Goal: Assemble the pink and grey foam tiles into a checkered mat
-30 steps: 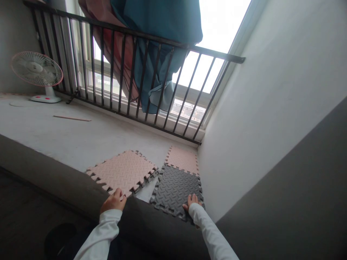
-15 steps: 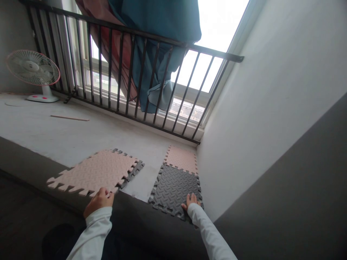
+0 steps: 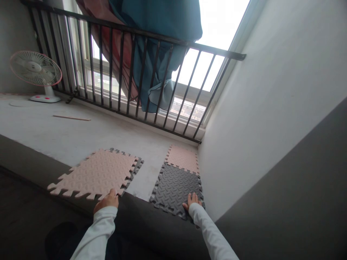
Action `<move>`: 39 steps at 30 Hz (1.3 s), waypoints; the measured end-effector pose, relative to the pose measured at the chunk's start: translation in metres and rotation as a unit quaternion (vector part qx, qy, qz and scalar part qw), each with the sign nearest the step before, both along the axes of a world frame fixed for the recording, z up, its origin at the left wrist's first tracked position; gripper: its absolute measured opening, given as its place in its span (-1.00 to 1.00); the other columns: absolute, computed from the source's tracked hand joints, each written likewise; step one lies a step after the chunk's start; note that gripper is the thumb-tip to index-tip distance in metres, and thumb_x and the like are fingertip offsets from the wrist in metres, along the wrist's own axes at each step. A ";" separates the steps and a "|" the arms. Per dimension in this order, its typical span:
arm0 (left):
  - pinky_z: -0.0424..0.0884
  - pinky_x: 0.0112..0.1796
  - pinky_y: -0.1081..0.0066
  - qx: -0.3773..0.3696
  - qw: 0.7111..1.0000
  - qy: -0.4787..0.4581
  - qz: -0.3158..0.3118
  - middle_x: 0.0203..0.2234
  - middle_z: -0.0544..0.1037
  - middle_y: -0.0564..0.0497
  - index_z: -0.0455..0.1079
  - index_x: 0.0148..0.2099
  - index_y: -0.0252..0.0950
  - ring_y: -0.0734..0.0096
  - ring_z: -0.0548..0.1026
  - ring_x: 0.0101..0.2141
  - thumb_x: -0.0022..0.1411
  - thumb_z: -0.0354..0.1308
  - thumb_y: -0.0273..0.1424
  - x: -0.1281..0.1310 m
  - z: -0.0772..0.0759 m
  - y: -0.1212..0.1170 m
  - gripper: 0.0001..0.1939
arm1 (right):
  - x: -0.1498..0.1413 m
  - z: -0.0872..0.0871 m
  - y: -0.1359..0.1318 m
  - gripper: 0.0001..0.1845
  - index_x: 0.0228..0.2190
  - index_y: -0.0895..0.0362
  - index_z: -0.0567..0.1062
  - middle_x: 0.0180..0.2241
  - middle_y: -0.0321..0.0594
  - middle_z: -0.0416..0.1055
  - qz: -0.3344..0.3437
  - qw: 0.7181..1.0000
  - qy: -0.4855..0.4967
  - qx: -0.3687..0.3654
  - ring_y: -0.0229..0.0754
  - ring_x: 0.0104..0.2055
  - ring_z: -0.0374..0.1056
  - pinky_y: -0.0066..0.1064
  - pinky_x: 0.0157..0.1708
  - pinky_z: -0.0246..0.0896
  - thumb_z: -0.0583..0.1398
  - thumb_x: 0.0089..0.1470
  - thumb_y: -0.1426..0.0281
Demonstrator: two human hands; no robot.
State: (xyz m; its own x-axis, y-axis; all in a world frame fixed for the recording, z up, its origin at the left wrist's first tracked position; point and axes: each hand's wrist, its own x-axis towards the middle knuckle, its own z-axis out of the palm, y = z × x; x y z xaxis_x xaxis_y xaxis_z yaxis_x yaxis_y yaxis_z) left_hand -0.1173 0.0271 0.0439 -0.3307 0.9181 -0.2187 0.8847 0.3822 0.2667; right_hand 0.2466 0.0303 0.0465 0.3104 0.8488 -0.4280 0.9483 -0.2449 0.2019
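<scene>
With my left hand (image 3: 107, 200) I pinch the near right corner of a pink interlocking foam mat tile (image 3: 99, 171). A grey foam tile (image 3: 132, 176) lies under it, only its toothed edges showing. Their near left part juts out past the ledge. My right hand (image 3: 193, 200) rests with spread fingers on the near right part of another grey foam tile (image 3: 175, 187), by the wall. Behind that one, a second pink foam tile (image 3: 182, 157) is joined to it edge to edge.
The pale ledge (image 3: 114, 131) drops off along its front edge. A black metal railing (image 3: 135, 112) runs across the back, with a blue and pink curtain (image 3: 159, 21) behind it. A fan (image 3: 47, 94) and a thin stick (image 3: 72, 118) are at left. A wall (image 3: 252, 119) bounds the right.
My left hand has shifted a little right along the near edge of the pink tile, and the tile has turned slightly. My right hand stays on the grey tile.
</scene>
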 end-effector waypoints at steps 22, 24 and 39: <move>0.28 -0.31 0.28 -0.004 1.000 0.011 0.002 -0.28 0.51 -0.15 0.26 -0.18 -0.23 0.18 0.46 -0.28 0.13 -0.27 -0.33 0.012 0.004 0.004 -0.68 | 0.000 -0.006 0.000 -0.30 0.13 0.24 -0.10 0.19 0.10 -0.26 0.004 1.000 -0.018 0.014 -0.04 0.21 -0.29 -0.14 0.06 -0.20 -0.07 0.04 0.15; 0.29 -0.32 0.28 -0.019 1.000 0.003 -0.002 -0.26 0.50 -0.17 0.26 -0.17 -0.24 0.18 0.46 -0.27 0.12 -0.26 -0.32 0.011 0.005 0.005 -0.68 | 0.000 -0.005 -0.001 -0.30 0.13 0.22 -0.11 0.19 0.09 -0.26 0.003 1.000 -0.023 0.014 -0.04 0.21 -0.28 -0.12 0.06 -0.20 -0.06 0.04 0.15; 0.28 -0.28 0.26 -0.025 0.999 -0.028 0.030 -0.20 0.47 -0.24 0.25 -0.11 -0.28 0.14 0.43 -0.22 0.11 -0.29 -0.35 0.013 0.011 0.010 -0.62 | 0.000 -0.003 -0.002 -0.30 0.13 0.24 -0.10 0.19 0.08 -0.26 0.003 1.000 -0.016 0.012 -0.04 0.21 -0.30 -0.17 0.07 -0.21 -0.07 0.05 0.15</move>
State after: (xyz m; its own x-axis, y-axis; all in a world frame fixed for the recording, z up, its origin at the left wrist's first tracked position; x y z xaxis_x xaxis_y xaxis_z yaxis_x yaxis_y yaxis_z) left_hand -0.1047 0.0371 0.0551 -0.3715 0.8840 -0.2840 0.8440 0.4489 0.2934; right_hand 0.2462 0.0284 0.0433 0.3183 0.8604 -0.3979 0.9430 -0.2443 0.2261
